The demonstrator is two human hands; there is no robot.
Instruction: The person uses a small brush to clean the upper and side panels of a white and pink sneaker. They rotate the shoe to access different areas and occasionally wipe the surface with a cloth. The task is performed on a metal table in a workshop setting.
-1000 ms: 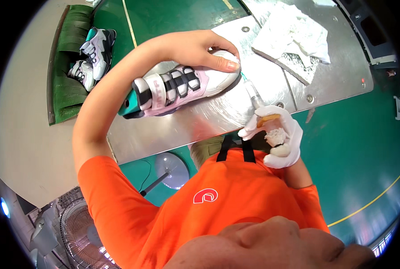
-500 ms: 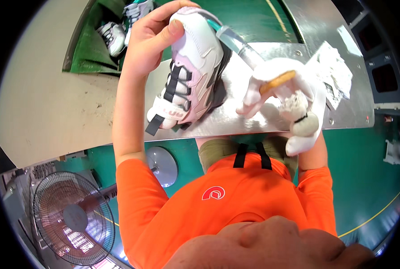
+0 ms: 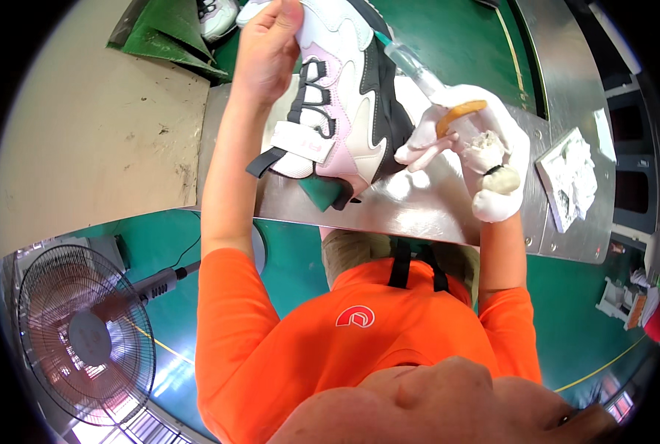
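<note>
My bare left hand (image 3: 270,52) is closed round the toe end of a sneaker (image 3: 352,122), tilted above the metal bench. The sneaker is white, beige and pale pink, with black laces, a dark sole and a black pull loop. Something green shows at its collar. My right hand (image 3: 504,122), in a white glove, grips a clear syringe (image 3: 413,65). Its teal tip meets the sneaker's side near the toe, by the sole edge; whether it touches is unclear. Against the same palm lie a curved orange-tan piece (image 3: 463,112) and a whitish cloth bundle (image 3: 485,152) tied with a dark band.
The metal bench (image 3: 315,206) runs under the sneaker, and a wad of white cloth or paper (image 3: 573,177) lies on its right part. A beige board (image 3: 100,140) is at left. Beyond it, another sneaker (image 3: 217,21) sits by a green flap (image 3: 168,37). A fan (image 3: 89,337) stands lower left.
The sneaker is turned so that more of its side and dark sole shows, and the green piece at its collar has come into sight. The syringe tip stays by the toe. The whole view has shifted.
</note>
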